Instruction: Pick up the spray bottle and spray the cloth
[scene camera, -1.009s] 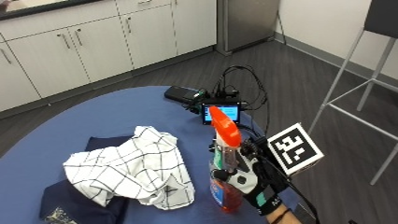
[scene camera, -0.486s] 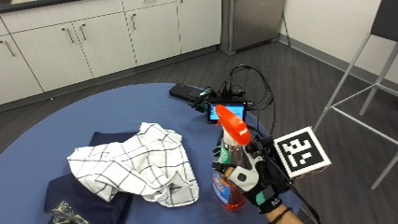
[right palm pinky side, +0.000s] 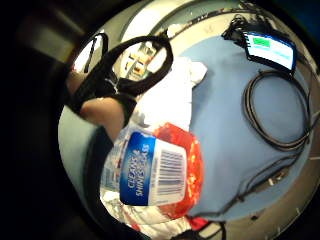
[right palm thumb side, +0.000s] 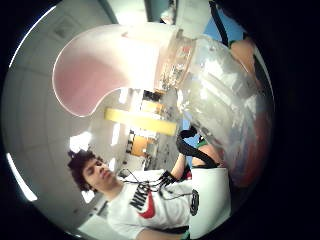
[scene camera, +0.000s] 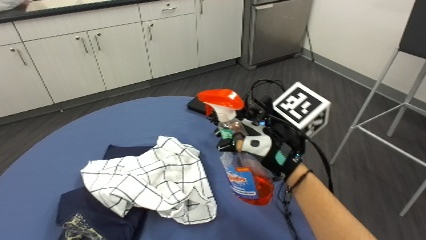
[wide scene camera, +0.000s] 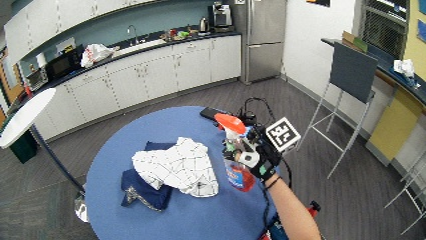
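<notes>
The gloved right hand (scene camera: 269, 150) is curled round the neck of the spray bottle (scene camera: 243, 165), holding it upright and clear of the round blue table (scene camera: 100, 130), just beside the cloth. The bottle has an orange-red trigger head (scene camera: 221, 100) turned toward the cloth, a clear body with orange-red liquid in its lower part and a blue label (right palm pinky side: 142, 170). The white cloth with a dark check (scene camera: 150, 180) lies crumpled on the table, partly over a dark blue cloth (scene camera: 93, 212). Farther back on the table lie a coiled black cable (right palm pinky side: 272, 112) and a small lit screen (right palm pinky side: 270, 50).
</notes>
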